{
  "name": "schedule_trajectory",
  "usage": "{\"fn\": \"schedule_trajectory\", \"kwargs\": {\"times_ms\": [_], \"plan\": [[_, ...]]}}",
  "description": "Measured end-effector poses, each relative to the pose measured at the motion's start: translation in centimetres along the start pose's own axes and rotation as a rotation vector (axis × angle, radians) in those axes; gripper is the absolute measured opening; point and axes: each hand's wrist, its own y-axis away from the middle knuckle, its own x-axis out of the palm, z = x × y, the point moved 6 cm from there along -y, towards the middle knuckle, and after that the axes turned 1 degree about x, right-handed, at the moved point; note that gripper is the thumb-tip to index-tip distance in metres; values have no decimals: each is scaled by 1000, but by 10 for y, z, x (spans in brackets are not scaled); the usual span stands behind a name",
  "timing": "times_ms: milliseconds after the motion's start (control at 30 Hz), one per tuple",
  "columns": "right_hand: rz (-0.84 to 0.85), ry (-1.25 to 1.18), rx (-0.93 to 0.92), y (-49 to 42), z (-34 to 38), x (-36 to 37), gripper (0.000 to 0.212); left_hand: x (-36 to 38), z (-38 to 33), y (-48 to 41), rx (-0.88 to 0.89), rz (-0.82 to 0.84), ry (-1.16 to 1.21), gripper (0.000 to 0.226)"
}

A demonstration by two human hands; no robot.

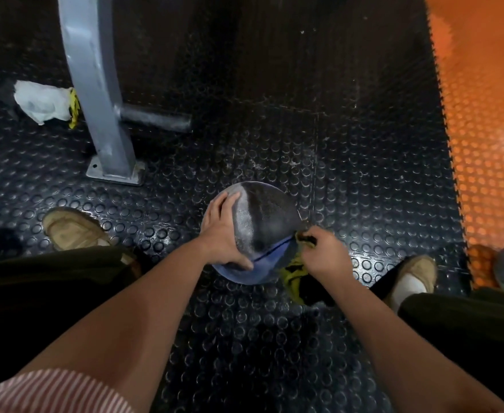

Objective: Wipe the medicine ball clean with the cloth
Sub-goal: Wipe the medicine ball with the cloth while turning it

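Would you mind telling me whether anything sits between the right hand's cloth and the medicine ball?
Nothing visible does: the right hand holds the cloth at the right edge of the medicine ball; the left hand rests on its left side.

Black studded floor, grey metal post, orange flooring alongside

The left hand covers the ball on its left, and the right hand, gripping the cloth, blocks its near right edge; the far side is bare. Open floor lies beyond. A grey post with a crossbar stands at upper left; one shoe sits left of the ball, another shoe right.
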Motion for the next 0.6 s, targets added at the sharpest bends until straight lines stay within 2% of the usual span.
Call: {"fn": "schedule_trajectory", "kwargs": {"times_ms": [67,133,233,333,433,600], "plan": [[-39,-40,30,-6,-2,-11,22,1,4,3,4,-9,12,149],[-91,-111,-65,-15,28,-17,22,2,5,6,6,-34,21,148],[-5,-91,-220,-18,78,-8,21,6,5,8,21,-88,-5,141],[73,46,-262,-10,80,6,31,6,8,10,36,-72,6,141],[-1,33,-197,-1,58,5,38,7,9,12,48,-32,23,147],[-68,32,-70,-12,50,-9,31,12,-5,11,46,-29,-72,144]]}}
